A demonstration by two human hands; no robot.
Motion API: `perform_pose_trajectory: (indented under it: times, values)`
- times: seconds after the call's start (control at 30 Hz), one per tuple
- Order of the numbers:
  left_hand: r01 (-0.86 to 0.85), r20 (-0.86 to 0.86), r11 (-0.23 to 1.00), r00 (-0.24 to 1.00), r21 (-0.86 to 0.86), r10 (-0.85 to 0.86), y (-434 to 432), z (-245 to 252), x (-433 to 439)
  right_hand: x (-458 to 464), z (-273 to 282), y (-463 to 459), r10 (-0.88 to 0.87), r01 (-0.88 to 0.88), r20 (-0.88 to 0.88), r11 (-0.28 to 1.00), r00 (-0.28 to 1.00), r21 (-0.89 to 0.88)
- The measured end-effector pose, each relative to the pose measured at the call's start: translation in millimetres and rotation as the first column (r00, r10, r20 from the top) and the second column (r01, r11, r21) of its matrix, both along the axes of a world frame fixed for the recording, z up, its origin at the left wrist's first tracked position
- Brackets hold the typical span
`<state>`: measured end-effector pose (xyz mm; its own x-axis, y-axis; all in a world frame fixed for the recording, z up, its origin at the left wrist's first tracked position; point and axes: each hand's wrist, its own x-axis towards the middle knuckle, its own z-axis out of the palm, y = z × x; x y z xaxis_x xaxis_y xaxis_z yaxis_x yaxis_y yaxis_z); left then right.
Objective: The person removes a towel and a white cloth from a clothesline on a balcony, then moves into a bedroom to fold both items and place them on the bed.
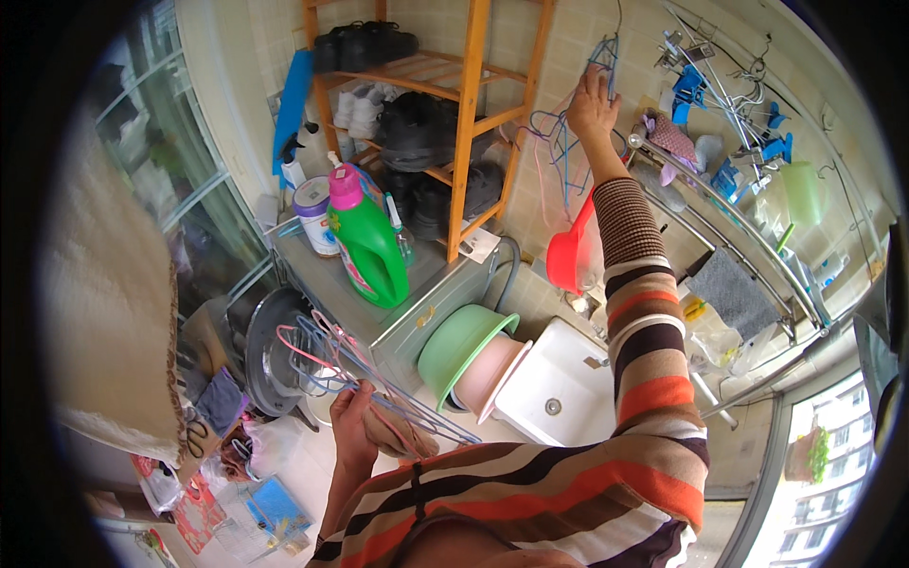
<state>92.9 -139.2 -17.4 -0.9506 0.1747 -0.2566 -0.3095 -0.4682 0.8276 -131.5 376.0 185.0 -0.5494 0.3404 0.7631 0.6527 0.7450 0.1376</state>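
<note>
My left hand (353, 419), low in the view, grips a bundle of pink and blue clothes hangers (323, 355); a brown cloth item (398, 429) lies against its right side. Raised at the upper right, my right hand (594, 103) touches blue hangers (603, 53) that hang from a hook on the tiled wall. Whether its fingers close on them cannot be told. More blue and pink hangers (564, 145) dangle just below and left of that hand. A red plastic dipper (568, 259) hangs beneath my right forearm.
A green detergent bottle (369, 248) stands on a grey cabinet (426, 305) beside a wooden shoe rack (469, 135). Green and pink basins (461, 348) lean near a white sink (561, 383). At right is a metal wall rack (731, 206) with clip hangers; bags and a wire basket (248, 518) lie lower left.
</note>
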Motion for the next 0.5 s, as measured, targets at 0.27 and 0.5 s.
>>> perform_pose_trajectory:
  times: [0.27,0.5]
  values:
    - [-0.006,-0.014,1.0,1.0,-0.012,0.006,16,11,4,-8,-17,4,0.194,-0.183,0.053,0.969,0.98,-0.167]
    - [0.063,-0.052,0.994,0.997,0.09,-0.059,29,7,-2,35,-22,-25,0.484,-0.525,-0.248,0.84,0.839,-0.139]
